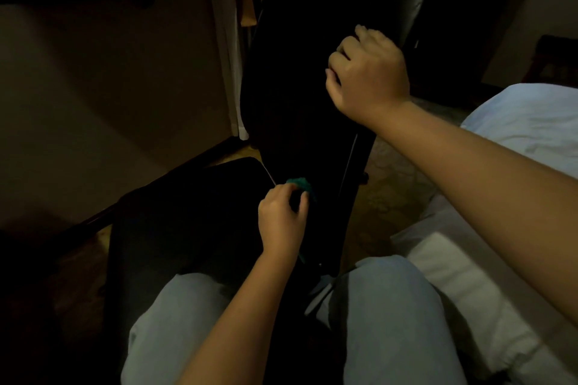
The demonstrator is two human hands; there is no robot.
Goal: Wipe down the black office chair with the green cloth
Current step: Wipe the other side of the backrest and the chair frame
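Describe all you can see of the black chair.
The chair is black and looks like smooth, faintly shiny leather. Its tall backrest runs up the frame, with the padded seat dim at lower left and a thin pale strip down its right side. Much of it is lost in the dark. The right hand, fingers curled, holds the backrest high up. The left hand presses the cloth against it low down, near where backrest meets seat.

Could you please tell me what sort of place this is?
Probably a bedroom or hotel room: white bedding on the right, curtains behind, and a black office chair.
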